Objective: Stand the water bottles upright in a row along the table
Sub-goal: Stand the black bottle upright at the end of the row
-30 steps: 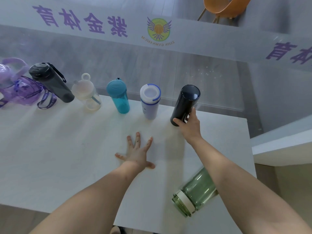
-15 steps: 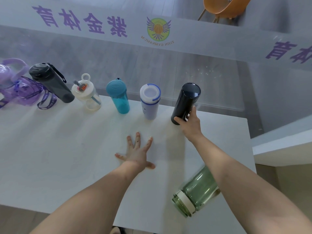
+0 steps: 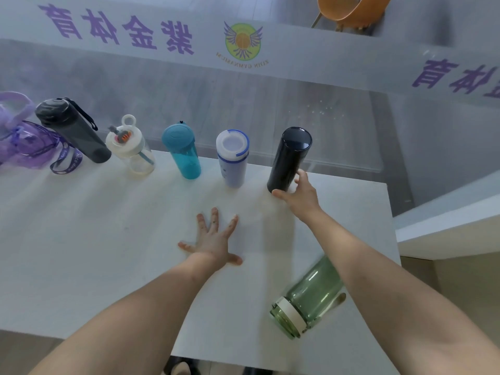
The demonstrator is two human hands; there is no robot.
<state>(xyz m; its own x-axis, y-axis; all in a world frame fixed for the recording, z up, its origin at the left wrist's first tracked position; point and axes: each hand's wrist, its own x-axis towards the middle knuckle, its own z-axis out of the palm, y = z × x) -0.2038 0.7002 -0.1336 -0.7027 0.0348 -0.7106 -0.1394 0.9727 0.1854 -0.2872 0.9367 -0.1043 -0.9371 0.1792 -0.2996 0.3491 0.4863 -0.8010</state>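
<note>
Several bottles stand upright in a row along the far edge of the white table (image 3: 81,239): a purple jug (image 3: 19,142), a dark grey bottle (image 3: 73,131), a clear bottle with a white lid (image 3: 132,150), a teal bottle (image 3: 182,150), a white bottle with blue trim (image 3: 233,158) and a dark navy bottle (image 3: 289,158). My right hand (image 3: 299,194) grips the base of the dark navy bottle. My left hand (image 3: 213,239) rests flat on the table, fingers spread. A green bottle (image 3: 308,296) lies on its side near the front right, partly under my right forearm.
A frosted glass wall with purple lettering and a round logo (image 3: 242,41) runs right behind the table. An orange chair (image 3: 349,9) shows beyond it. The table's right edge (image 3: 391,226) sits beside a white ledge (image 3: 446,226).
The dark navy bottle has settled slightly farther back into the row with my right hand still on its base. My left hand has stayed flat in place.
</note>
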